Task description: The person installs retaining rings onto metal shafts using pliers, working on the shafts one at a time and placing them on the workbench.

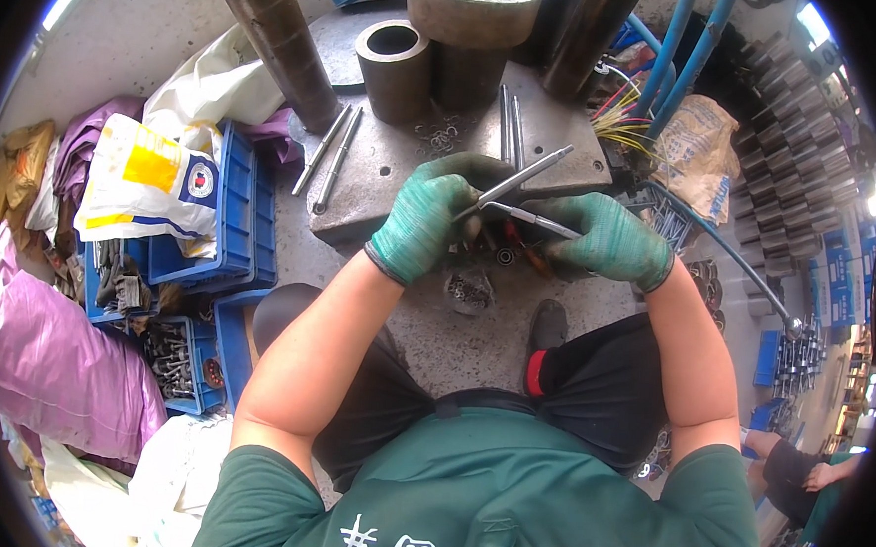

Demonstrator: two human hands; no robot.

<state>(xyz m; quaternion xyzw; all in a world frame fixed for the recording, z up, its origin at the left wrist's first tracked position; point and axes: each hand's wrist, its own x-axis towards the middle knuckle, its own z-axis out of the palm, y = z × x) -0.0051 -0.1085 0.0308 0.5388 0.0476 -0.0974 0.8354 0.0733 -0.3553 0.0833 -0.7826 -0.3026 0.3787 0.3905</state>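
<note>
My left hand (423, 213), in a green knitted glove with dark fingertips, is closed around a slim steel rod (528, 173) that slants up to the right. My right hand (618, 241), gloved alike, grips a second steel rod (532, 218), whose thin end points left and meets or crosses the first near my left fingers. Both hands are over the front edge of a thick metal block (362, 207). Two similar rods (339, 159) lie on its left part, and another pair (510, 124) stands or leans farther back. Small metal rings (439, 135) are scattered on the block.
A hollow steel cylinder (392, 73) and a heavy round ram (471, 13) stand behind, between thick columns (277, 42). Blue crates (231, 208) with metal parts are at left. A clear bag of small parts (469, 290) lies below my hands. Another person (794, 480) sits at far right.
</note>
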